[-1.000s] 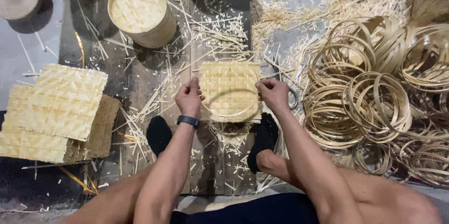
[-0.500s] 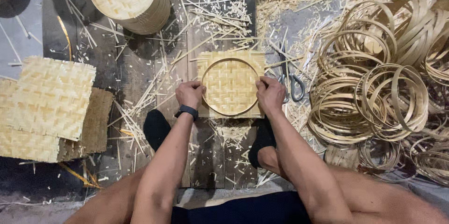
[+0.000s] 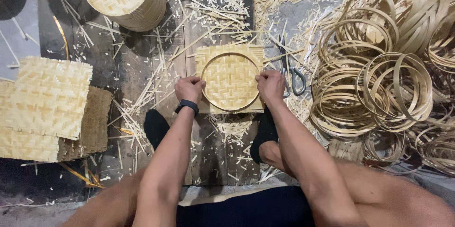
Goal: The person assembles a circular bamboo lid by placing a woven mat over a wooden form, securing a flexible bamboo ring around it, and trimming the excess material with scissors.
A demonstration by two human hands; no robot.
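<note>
1. A bamboo ring [image 3: 231, 109] is being pressed onto a square woven mat [image 3: 231, 51] lying on the wooden board [image 3: 142, 66] on the floor, near its right edge.
2. The ring's left side is being gripped by the left hand [image 3: 189, 89], fingers curled closed.
3. Its right side is being gripped by the right hand [image 3: 270, 85].
4. Scissors [image 3: 291, 73] are lying just right; loose hoops [image 3: 379, 80] are piled beyond.

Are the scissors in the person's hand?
No, the scissors lie on the floor beside the right hand, which presses a bamboo ring instead.
</note>
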